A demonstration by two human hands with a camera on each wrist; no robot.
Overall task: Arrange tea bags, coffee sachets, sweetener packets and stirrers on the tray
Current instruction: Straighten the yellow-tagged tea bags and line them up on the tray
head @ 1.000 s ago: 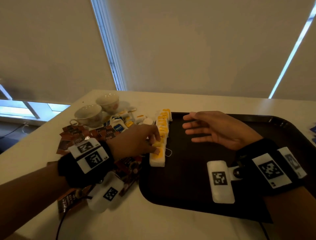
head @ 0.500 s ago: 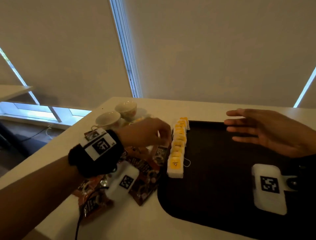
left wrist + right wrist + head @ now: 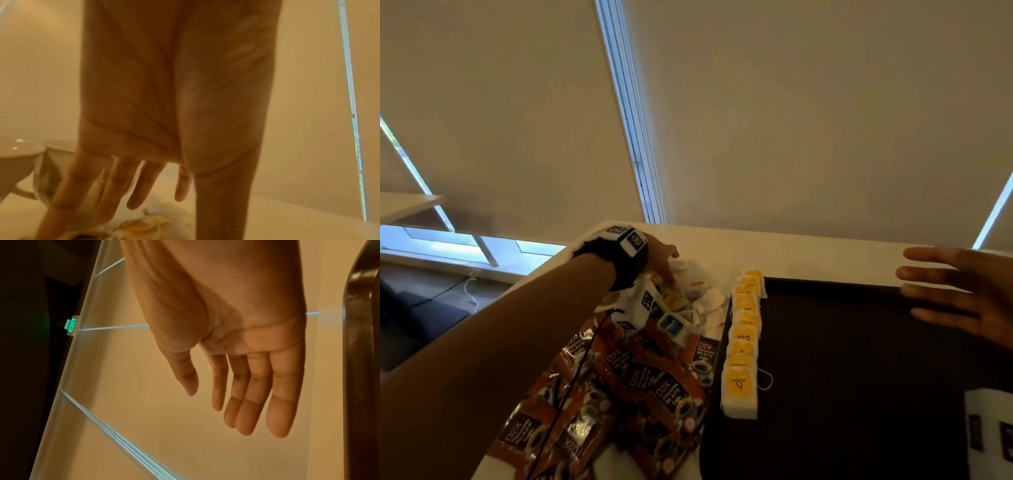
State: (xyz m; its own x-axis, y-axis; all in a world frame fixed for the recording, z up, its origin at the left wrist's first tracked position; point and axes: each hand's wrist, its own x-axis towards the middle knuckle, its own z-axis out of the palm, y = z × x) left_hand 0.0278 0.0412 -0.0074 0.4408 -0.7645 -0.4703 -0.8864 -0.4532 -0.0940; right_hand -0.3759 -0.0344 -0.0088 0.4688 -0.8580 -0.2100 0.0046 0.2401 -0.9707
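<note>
— Left hand [image 3: 661, 260]: how is it seen?
— It is stretched out past the tray over the loose pile of tea bags [image 3: 702, 301] on the table, with its fingers [image 3: 141, 183] straight and slightly apart. Nothing is gripped; whether the fingertips are actually touching the pile cannot be told, since that part is blurred.

— And the right hand [image 3: 962, 291]?
— It is held flat and spread above the dark tray [image 3: 859, 377], palm down, and nothing is held or touched by it.

— Where are the arranged tea bags found?
— A row of tea bags [image 3: 743, 342] with yellow tags is laid along the tray's left edge, each overlapping the next. Its long axis is run from the near side toward the far window wall, and a loop of string is seen beside the nearest bag.

— What else is lying about?
— Coffee sachets [image 3: 619, 394], brown and black, are heaped on the white table [image 3: 791, 253] just left of the tray. Two white cups [image 3: 22, 160] are seen beyond the left fingers. Pale roller blinds [image 3: 791, 120] are drawn behind, and a green exit sign [image 3: 72, 325] is lit in the room.
</note>
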